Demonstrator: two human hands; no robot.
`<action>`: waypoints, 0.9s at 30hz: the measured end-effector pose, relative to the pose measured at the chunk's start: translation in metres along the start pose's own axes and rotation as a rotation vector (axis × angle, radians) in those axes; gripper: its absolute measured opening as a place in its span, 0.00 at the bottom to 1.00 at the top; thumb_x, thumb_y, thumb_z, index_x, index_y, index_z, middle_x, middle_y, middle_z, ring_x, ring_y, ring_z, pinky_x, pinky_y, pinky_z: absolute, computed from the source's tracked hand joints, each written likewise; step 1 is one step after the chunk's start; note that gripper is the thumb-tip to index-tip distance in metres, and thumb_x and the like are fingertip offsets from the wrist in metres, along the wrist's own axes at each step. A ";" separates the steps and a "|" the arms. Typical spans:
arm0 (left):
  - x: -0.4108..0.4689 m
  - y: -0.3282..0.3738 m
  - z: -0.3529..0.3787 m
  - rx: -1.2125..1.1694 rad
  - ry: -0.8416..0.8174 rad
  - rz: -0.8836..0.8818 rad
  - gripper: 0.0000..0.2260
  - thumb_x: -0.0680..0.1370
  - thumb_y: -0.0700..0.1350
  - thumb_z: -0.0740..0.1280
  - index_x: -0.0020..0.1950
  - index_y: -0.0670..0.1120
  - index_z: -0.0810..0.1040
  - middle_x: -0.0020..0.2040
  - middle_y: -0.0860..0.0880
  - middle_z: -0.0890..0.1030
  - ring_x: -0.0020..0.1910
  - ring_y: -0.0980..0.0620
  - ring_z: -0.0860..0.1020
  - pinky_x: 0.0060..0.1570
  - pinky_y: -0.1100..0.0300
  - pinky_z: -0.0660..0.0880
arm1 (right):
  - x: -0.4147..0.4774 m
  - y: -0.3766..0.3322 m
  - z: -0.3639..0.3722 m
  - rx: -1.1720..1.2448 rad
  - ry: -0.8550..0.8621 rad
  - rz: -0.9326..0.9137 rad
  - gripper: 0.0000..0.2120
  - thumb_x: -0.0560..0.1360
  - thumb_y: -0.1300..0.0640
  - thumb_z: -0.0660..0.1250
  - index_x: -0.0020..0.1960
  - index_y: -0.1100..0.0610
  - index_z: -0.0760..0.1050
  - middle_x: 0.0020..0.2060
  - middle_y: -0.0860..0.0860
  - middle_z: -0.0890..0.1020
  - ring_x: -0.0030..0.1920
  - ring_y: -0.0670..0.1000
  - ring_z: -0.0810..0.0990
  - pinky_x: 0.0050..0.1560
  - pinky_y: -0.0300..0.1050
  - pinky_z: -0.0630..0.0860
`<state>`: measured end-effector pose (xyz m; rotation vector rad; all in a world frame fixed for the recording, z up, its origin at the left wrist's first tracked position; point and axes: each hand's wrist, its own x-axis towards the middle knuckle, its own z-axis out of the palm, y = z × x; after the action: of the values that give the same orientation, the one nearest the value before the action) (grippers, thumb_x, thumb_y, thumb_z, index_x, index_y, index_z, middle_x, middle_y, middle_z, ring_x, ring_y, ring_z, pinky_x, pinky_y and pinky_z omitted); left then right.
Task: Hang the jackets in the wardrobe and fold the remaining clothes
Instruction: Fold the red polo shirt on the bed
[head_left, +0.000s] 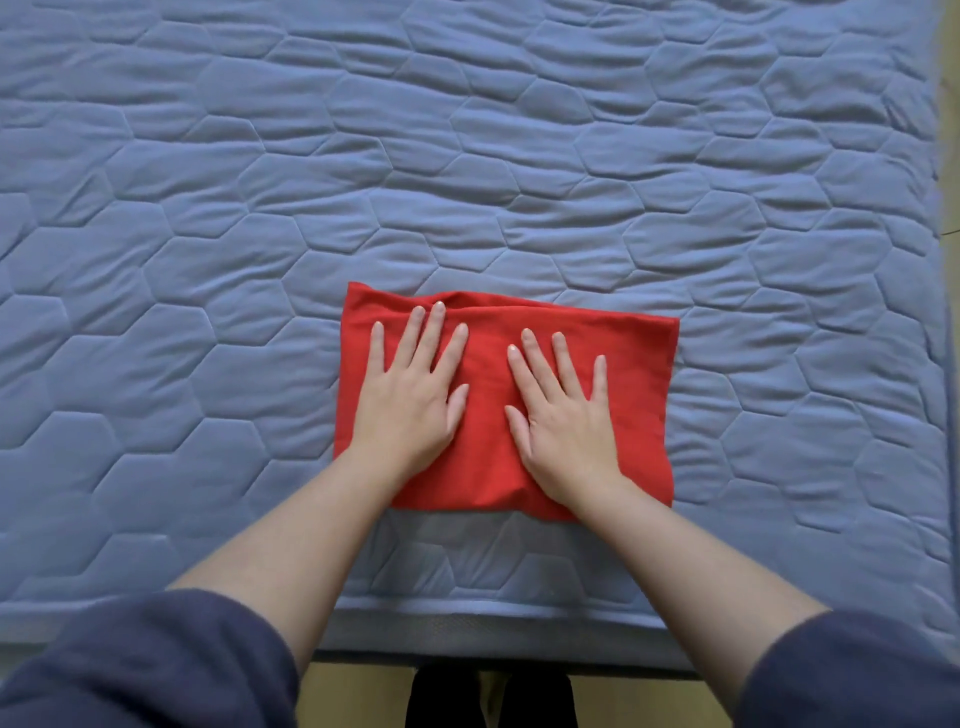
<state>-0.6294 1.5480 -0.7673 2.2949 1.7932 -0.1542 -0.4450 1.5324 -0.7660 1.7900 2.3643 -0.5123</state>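
Pressing folded red garment (485, 467) flat onto blue quilted mattress (467, 156), left hand (410, 405) and right hand (563, 426) with fingers straight, spread.

Blue quilted mattress (467, 156), yellowish floor (343, 696).

red garment (639, 395) | blue mattress cover (467, 156), hexagon quilting | dark navy sleeves (156, 665)

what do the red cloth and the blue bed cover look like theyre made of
Red garment: looks like a thin matte knit, perhaps cotton jersey; it lies flat in soft layered folds with no sheen. The exact fibre cannot be told.

Blue quilted cover: padded woven fabric, smooth with a slight sheen; stitched hexagon lines pucker the puffy panels. Possibly polyester or a cotton blend.
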 end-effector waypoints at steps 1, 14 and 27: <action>0.004 -0.005 0.011 0.038 -0.021 0.000 0.28 0.79 0.57 0.55 0.78 0.50 0.56 0.79 0.43 0.51 0.78 0.44 0.50 0.73 0.40 0.44 | 0.004 0.002 0.011 -0.034 -0.008 -0.008 0.30 0.79 0.44 0.54 0.78 0.48 0.51 0.78 0.47 0.49 0.78 0.55 0.46 0.72 0.69 0.45; -0.037 -0.035 0.025 -0.406 0.192 -0.560 0.31 0.78 0.54 0.64 0.77 0.45 0.57 0.75 0.40 0.62 0.73 0.42 0.62 0.70 0.47 0.57 | -0.020 0.044 0.025 -0.076 -0.038 0.317 0.33 0.78 0.44 0.55 0.78 0.55 0.50 0.78 0.54 0.49 0.78 0.54 0.48 0.73 0.66 0.46; -0.100 0.083 0.033 -2.371 0.221 -1.330 0.06 0.77 0.39 0.67 0.53 0.47 0.76 0.48 0.48 0.84 0.47 0.51 0.82 0.45 0.55 0.79 | 0.140 0.000 -0.056 0.176 -0.463 -0.009 0.23 0.72 0.44 0.71 0.60 0.55 0.72 0.59 0.55 0.77 0.57 0.55 0.76 0.55 0.45 0.70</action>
<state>-0.5720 1.4264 -0.7685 -0.5125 1.2724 1.1921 -0.4800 1.6786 -0.7561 1.5135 2.0581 -1.0368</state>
